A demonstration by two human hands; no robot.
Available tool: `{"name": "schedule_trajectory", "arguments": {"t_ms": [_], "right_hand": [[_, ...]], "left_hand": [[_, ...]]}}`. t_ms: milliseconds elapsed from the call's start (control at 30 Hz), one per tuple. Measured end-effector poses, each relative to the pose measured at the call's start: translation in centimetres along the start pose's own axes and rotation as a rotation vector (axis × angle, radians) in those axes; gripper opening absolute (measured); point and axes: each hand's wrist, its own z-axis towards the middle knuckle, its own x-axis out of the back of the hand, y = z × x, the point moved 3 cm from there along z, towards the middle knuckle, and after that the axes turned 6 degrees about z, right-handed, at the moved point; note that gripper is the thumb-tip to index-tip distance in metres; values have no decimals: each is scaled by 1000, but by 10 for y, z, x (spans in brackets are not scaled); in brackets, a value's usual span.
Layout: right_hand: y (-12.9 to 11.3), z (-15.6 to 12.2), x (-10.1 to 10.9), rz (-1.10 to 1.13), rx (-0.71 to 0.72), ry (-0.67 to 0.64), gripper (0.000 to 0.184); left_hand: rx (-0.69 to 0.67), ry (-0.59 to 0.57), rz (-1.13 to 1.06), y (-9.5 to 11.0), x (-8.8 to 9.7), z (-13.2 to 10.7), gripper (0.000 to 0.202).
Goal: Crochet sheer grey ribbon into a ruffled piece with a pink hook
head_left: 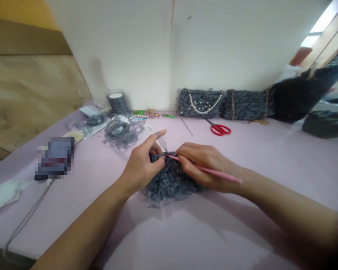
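Note:
A ruffled grey ribbon piece [169, 183] lies on the pale pink table [186, 232] in front of me. My left hand [142, 163] grips its upper edge, index finger stretched out with a sheer grey ribbon strand running over it. My right hand [207, 165] is closed on a pink crochet hook [211, 171], whose tip meets the piece beside my left fingers.
Two finished grey ruffled bags [199, 102] with pearl and gold chains stand against the wall. Red scissors [220, 129], a thin needle [187, 127], a grey ribbon tangle [121, 131], a ribbon spool [118, 102], beads and a phone [56, 157] with its cable lie around.

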Motion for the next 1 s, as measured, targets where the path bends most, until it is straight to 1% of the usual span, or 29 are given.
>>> {"name": "schedule_trajectory", "arguments": {"t_ms": [67,133,167,200,233,300,367,400,467,533,633,733,867,1000], "right_hand": [[-3,-1,-11,-112,-9,8,26],[-3,-1,-21,-236,-3,50,28],[-3,-1,-25,-303,15,88,28],[-2,-1,-28,-367,37,138,29],[0,-1,-31,-420,63,191,30],[6,-1,-34,-461,102,280,30],[14,-1,-35,-434,130,335,28],[17,-1,-34,-409,146,345,28],[21,-2,-30,-344,189,327,27],[21,-2,-24,-246,206,246,26],[18,-1,-13,-61,160,80,24],[14,0,-2,88,107,-19,24],[14,0,8,256,17,-67,24],[15,-1,10,405,-81,-79,25]], "left_hand": [[-28,45,61,3,-3,-2,63],[-35,98,74,5,-7,-4,61],[-17,123,44,6,-10,-5,61],[24,143,-31,6,-12,-5,61],[95,150,-157,4,-16,-5,62],[303,115,-512,0,-24,-5,63],[503,16,-846,-3,-31,-6,64],[571,-41,-947,-3,-33,-5,63],[631,-139,-1015,-4,-30,-4,60],[635,-199,-995,-6,-23,-2,60],[617,-240,-922,-12,-11,2,63],[591,-245,-856,-17,-2,5,62],[542,-272,-845,-21,3,7,57],[563,-312,-878,-21,4,6,58]]}}
